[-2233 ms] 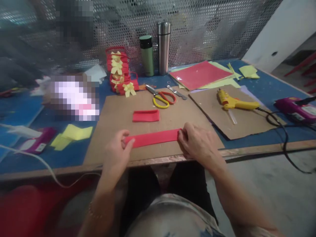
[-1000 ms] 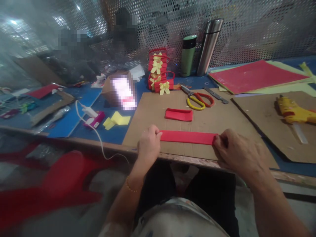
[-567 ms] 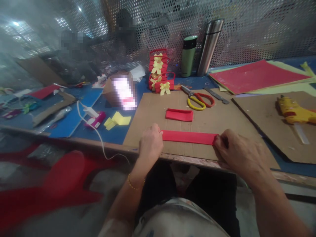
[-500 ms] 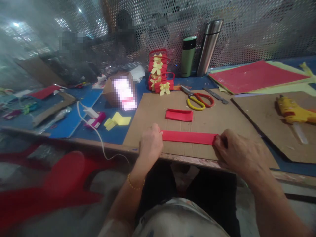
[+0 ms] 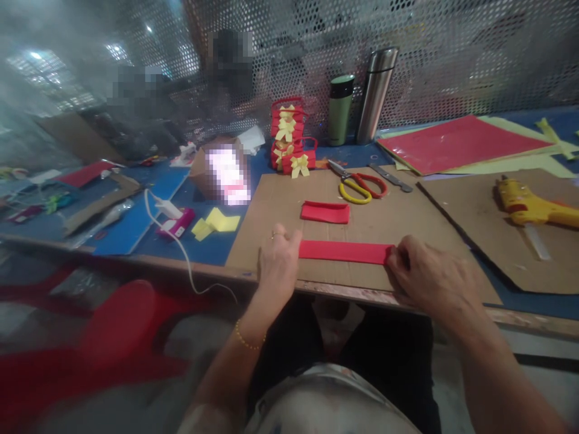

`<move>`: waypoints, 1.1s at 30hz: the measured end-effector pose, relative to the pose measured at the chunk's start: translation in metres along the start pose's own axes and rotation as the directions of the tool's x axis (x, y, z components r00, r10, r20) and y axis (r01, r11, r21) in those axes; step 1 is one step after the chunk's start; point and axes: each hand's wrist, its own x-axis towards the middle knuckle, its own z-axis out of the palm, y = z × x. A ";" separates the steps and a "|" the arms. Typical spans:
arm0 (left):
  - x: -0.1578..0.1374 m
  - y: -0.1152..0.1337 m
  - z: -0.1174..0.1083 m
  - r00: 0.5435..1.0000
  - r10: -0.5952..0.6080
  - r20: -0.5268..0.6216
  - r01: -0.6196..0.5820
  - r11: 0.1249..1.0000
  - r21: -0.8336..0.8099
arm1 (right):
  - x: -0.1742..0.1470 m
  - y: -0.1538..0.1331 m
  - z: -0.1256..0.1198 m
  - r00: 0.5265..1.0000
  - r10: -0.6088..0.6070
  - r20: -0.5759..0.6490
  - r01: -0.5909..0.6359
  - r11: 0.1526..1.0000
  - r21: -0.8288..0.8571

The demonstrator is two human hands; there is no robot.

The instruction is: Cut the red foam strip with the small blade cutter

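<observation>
A long red strip (image 5: 344, 252), paper or thin foam, stretches flat over the cardboard sheet (image 5: 271, 199) near the table's front edge. My left hand (image 5: 279, 256) is closed on its left end. Its right end is pinched between the thumb and curled fingers of my right hand (image 5: 418, 268); the exact fingertips are partly hidden. Just beyond the strip lies a short red piece (image 5: 325, 213) with its long edge folded up. Scissors (image 5: 359, 184) with one red and one yellow handle rest farther back, beside a utility knife (image 5: 391, 178).
Behind the cardboard are stacked small red bags with yellow bows (image 5: 289, 138), a green tumbler (image 5: 340, 111) and a steel flask (image 5: 376, 96). A yellow glue gun (image 5: 527, 202) lies at right, red and yellow sheets (image 5: 465, 144) behind it. Left are yellow scraps (image 5: 217, 222) and a white cable (image 5: 183, 253).
Both hands keep hold of the red strip, which lies in nearly the same place. The left fingers have shifted slightly at its end. The whole view has moved a little.
</observation>
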 end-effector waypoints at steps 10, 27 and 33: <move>-0.002 -0.013 -0.013 0.897 0.432 -0.090 -0.421 0.899 0.123 | 0.001 -0.001 0.000 1.000 -0.005 0.005 0.005 1.000 0.009; -0.041 -0.001 -0.013 0.916 0.397 -0.054 -0.396 0.918 0.034 | 0.001 0.001 -0.001 1.000 -0.001 0.003 0.001 1.000 0.020; -0.043 0.003 -0.014 0.931 0.360 -0.053 -0.357 0.933 0.052 | 0.001 0.000 -0.003 1.000 -0.001 0.031 0.000 1.000 0.031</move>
